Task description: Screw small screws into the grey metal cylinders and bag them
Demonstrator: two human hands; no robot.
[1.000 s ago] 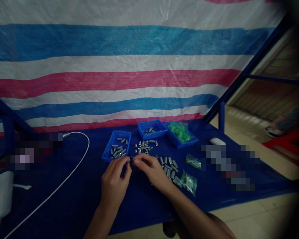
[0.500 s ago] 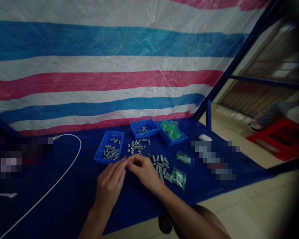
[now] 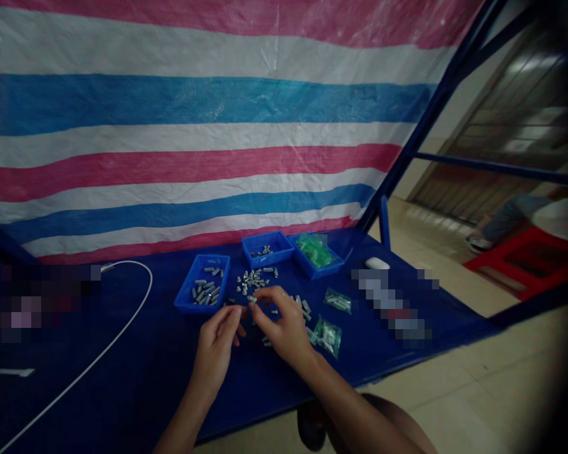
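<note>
Cable (image 3: 151, 277) is curving across the blue table (image 3: 123, 403); metal cylinders (image 3: 207, 294) are lying in a blue bin (image 3: 195, 309). Nearby, the left hand (image 3: 218, 337) is hovering half-curled, contents hidden. Small metal fittings (image 3: 253, 279) are lying beyond the right hand (image 3: 284, 328), whose narrow thumb-forefinger gap is meeting one, grip unclear. Greenish packets (image 3: 327, 336) are resting rightward.

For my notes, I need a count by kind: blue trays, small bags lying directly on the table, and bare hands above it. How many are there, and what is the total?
Blue trays: 3 (left tray, middle tray, right tray)
Small bags on the table: 2
Bare hands: 2 (left hand, right hand)
Total: 7
</note>
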